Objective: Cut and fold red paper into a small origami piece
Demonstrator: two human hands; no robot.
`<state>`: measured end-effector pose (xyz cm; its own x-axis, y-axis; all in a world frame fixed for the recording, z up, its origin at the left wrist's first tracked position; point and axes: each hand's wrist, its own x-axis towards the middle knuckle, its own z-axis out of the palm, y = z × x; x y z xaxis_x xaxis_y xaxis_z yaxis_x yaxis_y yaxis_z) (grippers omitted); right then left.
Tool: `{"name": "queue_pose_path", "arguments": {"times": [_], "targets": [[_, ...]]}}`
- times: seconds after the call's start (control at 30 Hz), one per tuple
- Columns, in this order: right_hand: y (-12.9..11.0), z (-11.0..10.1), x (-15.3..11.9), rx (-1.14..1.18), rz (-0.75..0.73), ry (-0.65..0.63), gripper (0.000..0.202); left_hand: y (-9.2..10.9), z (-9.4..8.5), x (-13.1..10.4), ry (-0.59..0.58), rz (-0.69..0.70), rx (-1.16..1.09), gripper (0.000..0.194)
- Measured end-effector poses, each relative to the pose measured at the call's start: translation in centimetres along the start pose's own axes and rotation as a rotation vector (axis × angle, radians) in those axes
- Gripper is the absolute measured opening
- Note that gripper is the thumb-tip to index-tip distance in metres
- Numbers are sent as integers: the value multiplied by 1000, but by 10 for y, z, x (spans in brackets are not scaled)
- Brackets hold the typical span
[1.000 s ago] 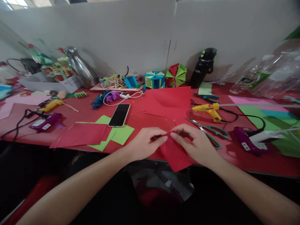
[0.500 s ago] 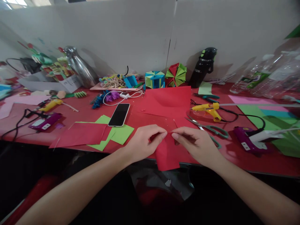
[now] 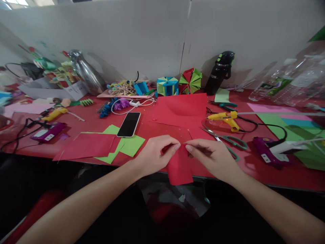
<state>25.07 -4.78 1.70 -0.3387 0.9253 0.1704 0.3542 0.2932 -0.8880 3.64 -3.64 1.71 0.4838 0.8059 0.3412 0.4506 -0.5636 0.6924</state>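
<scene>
Between my two hands a piece of red paper [image 3: 179,167] hangs down over the front edge of the table. My left hand [image 3: 158,152] pinches its top between thumb and fingers. My right hand [image 3: 212,156] pinches at the same top edge a little to the right, thumb pressed to the fingertips. Just beyond them lies a large red sheet [image 3: 182,108]. Close to my right hand are grey-green handled scissors [image 3: 235,141] and a yellow glue gun [image 3: 225,118]. Left of my left hand lie red paper [image 3: 88,145] and green paper squares [image 3: 133,145].
A phone [image 3: 129,124] rests partly on the green squares. Purple power strips [image 3: 49,132] with cords lie at both sides. Along the back wall stand a steel flask [image 3: 87,73], folded paper shapes [image 3: 167,86], a black bottle [image 3: 219,73] and plastic bottles [image 3: 299,81].
The hanging red paper has shifted slightly left at its lower end. Both hands stay in almost the same place and pose. Something blurred has come in at the far left edge.
</scene>
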Motion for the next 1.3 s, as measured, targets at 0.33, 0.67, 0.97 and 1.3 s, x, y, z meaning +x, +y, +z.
{"name": "queue_pose_path", "arguments": {"times": [0.33, 0.67, 0.97, 1.3], "targets": [[1, -3, 1, -57, -41, 162, 16, -2, -2, 4, -30, -234, -292, 25], [0, -8, 2, -23, -43, 270, 12, 0, -5, 8, 91, -289, -326, 39], [5, 0, 5, 103, 5, 379, 15, 3, -4, 10, 125, -273, -308, 44], [16, 2, 16, 270, 59, 439, 18, 0, 2, 13, 74, -375, -257, 49]]}}
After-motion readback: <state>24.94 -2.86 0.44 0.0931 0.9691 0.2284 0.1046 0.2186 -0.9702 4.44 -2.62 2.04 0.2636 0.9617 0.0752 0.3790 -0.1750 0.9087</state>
